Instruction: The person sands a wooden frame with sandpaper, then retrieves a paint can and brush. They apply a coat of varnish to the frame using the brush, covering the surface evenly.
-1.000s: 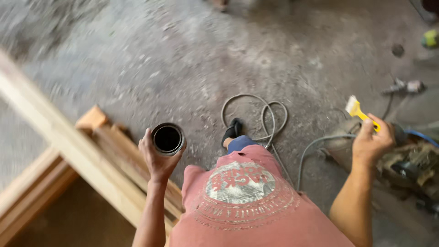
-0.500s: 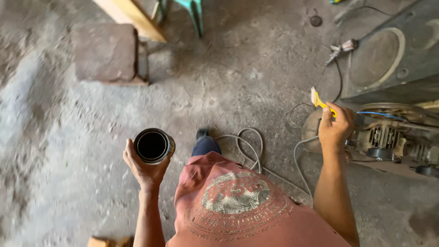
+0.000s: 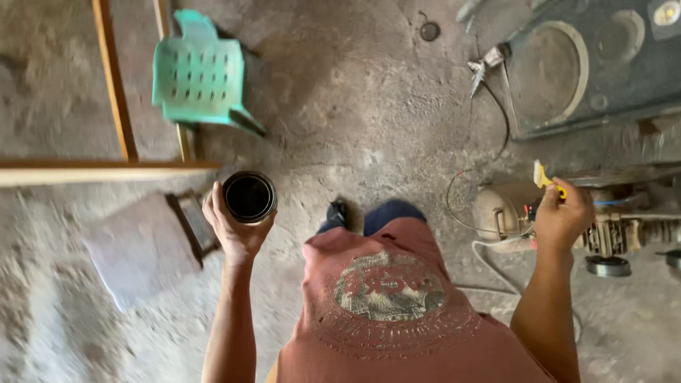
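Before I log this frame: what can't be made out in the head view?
- Contents of the open can in the left hand: interior just dark.
- Yellow-handled brush: mostly hidden inside the right hand.
- Flat slab on the floor: motion-blurred.
- Dark panel with round openings: cut off by the top-right edge.

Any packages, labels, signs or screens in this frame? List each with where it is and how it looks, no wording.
Open can: held in the left hand, round, dark inside, black rim; no label shows from above.
Shirt print: on the chest of the reddish shirt, round faded emblem, grey and cream.
Sticker: top right corner on the dark panel, small, pale with a yellow spot, blurred.
No screens or signs.
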